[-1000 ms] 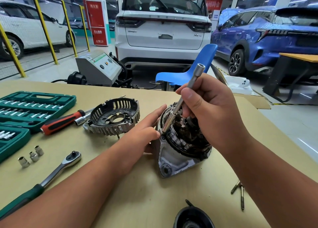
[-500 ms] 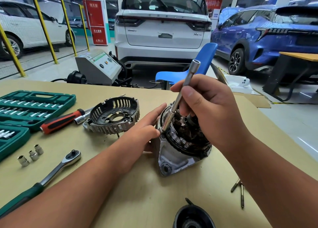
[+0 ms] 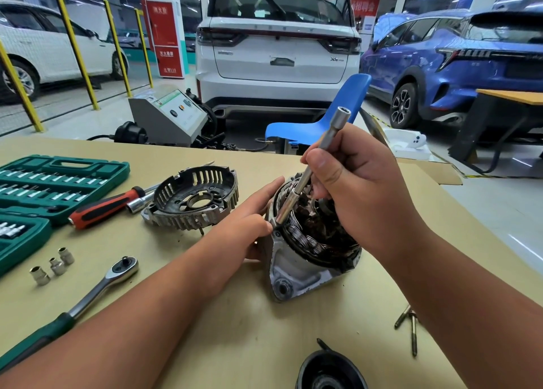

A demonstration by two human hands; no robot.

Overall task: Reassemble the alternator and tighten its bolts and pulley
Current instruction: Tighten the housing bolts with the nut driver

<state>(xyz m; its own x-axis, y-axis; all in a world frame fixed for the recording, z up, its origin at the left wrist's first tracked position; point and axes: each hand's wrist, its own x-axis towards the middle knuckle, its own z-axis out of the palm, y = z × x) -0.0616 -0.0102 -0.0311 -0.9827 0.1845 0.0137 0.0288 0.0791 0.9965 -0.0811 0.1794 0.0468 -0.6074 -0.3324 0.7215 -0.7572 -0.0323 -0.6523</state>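
Observation:
The open alternator body (image 3: 305, 256) stands on the cardboard-covered table (image 3: 205, 324), its copper windings showing on top. My right hand (image 3: 361, 188) grips a long silver socket extension (image 3: 311, 165), tilted, with its lower end at the housing's left rim. My left hand (image 3: 249, 221) steadies the alternator's left side, its fingertips pinching at the tool's tip; what they pinch is hidden. The vented rear cover (image 3: 195, 202) lies apart to the left. Two long bolts (image 3: 410, 327) lie at the right, beside my forearm.
A green socket-set case (image 3: 50, 188) sits at far left, with a red-handled driver (image 3: 108, 206), three loose sockets (image 3: 53, 266) and a ratchet (image 3: 97, 288) near it. A black cap (image 3: 329, 371) lies at the front edge. A blue chair (image 3: 323, 124) and parked cars stand behind.
The extension's upper end has shifted slightly between the frames while its tip stays at the housing rim. My left hand stays in place.

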